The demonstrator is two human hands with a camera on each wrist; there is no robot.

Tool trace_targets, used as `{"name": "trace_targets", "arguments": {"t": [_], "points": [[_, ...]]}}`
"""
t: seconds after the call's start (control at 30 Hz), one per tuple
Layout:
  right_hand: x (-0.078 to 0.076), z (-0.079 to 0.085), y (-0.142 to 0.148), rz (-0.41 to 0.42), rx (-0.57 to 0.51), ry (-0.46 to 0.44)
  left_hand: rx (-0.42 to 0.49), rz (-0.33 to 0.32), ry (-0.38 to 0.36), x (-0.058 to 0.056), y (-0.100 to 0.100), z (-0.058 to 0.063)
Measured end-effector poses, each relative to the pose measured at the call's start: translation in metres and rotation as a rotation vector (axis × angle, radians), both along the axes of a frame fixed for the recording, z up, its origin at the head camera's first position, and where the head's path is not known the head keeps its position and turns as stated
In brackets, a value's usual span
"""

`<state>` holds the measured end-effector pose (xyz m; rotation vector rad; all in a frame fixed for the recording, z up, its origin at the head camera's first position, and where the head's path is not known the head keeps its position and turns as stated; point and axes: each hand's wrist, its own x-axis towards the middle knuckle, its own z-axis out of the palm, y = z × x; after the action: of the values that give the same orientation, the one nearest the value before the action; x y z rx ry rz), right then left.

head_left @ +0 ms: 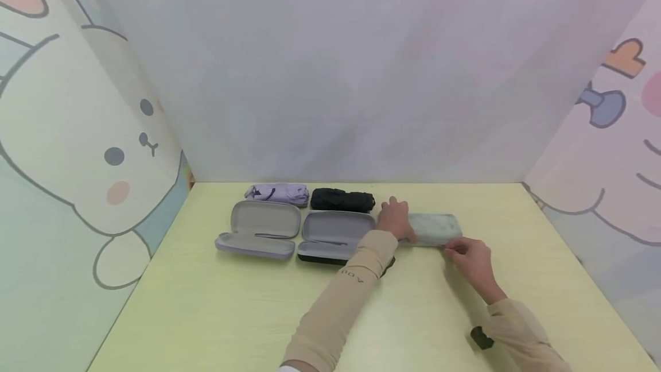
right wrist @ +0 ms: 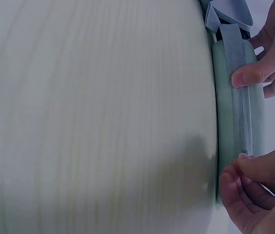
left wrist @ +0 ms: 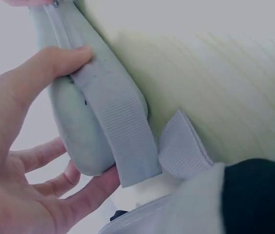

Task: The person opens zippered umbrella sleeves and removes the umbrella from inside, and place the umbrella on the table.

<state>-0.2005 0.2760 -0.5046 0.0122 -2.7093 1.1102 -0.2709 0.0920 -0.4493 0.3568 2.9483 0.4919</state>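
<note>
A pale green zip case (head_left: 435, 228) lies closed on the table, right of two opened cases. My left hand (head_left: 395, 220) grips its left end. In the left wrist view, the thumb presses on the grey zipper tape of the case (left wrist: 79, 131) while the fingers curl round the far side and end. A ribbed grey strap (left wrist: 127, 136) hangs loose from that end. At the case's right end, my right hand (head_left: 474, 263) pinches the zip by its pull. The right wrist view has the thumb and forefinger meeting at the zipper (right wrist: 245, 122), the pull mostly hidden between them.
A purple case (head_left: 258, 251) and a black case (head_left: 322, 259) stand open with grey linings to the left. Behind them lie a rolled purple fabric bundle (head_left: 279, 193) and a rolled black one (head_left: 342, 200). A pale wall (head_left: 330, 73) closes off the table's back.
</note>
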Motion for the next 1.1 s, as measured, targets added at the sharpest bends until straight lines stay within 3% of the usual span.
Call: {"name": "trace_targets", "arguments": {"t": [0.77, 1.1], "points": [[-0.001, -0.002, -0.024, 0.014, -0.034, 0.015, 0.073, 0.038, -0.101, 0.004, 0.0, -0.002], [-0.001, -0.001, -0.037, 0.046, -0.048, -0.002, 0.117, -0.014, -0.205, -0.006, -0.009, 0.001]]}}
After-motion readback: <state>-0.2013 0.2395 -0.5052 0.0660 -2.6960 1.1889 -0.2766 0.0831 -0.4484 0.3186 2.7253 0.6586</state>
